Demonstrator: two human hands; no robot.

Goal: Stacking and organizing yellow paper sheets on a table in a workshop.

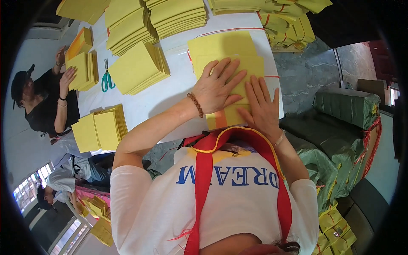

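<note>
A stack of yellow paper sheets [225, 44] lies before me near the right edge of the white table [174, 102]. My left hand [221, 85] rests flat on it with the fingers spread, a brown bead bracelet at the wrist. Beside it, my right hand [263, 106] presses on the stack's right side, fingers stretched out and a little apart. Neither hand grips anything. An orange band [220, 118] shows on the paper at the near end. Red string [272, 77] runs out from beneath the stack to the right.
Green-handled scissors [107, 80] lie left of a fanned yellow paper stack [138, 70]. More paper stacks [178, 17] stand at the far side, another [102, 127] at the near left. A co-worker [46, 97] handles paper across the left edge. Green wrapped bundles [335, 127] sit at right.
</note>
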